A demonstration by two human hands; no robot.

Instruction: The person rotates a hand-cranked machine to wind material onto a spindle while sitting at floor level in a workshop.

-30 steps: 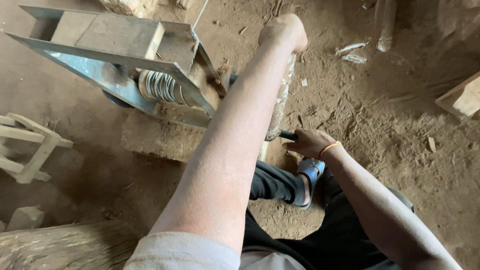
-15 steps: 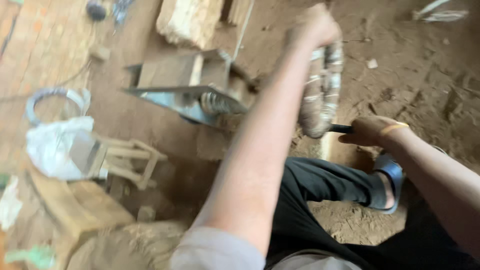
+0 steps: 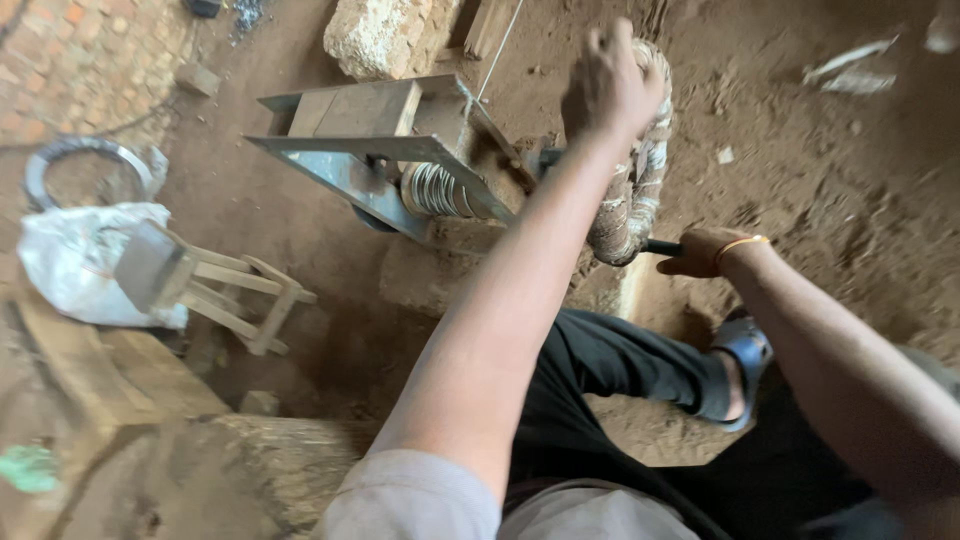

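Observation:
My left hand point(image 3: 608, 82) grips the top of a cloth-wrapped wheel point(image 3: 632, 190) that stands upright on the dirt floor. My right hand point(image 3: 703, 251) is closed on a dark crank handle point(image 3: 660, 246) sticking out at the wheel's lower edge. Left of the wheel sits a metal frame point(image 3: 370, 150) with a coil of wire point(image 3: 437, 190) wound on its shaft. A thin wire point(image 3: 500, 45) runs up from the frame toward the top of the view.
A small wooden stool point(image 3: 215, 285) lies on its side at the left, beside a white bag point(image 3: 70, 260). A stone block point(image 3: 385, 35) stands behind the frame. My leg in black trousers and a sandal point(image 3: 745, 360) rest below the wheel.
The view has swung left and back, bringing the stool, bag and brick floor into sight. My left hand has moved along the wheel's top rim; my right hand stays on the handle.

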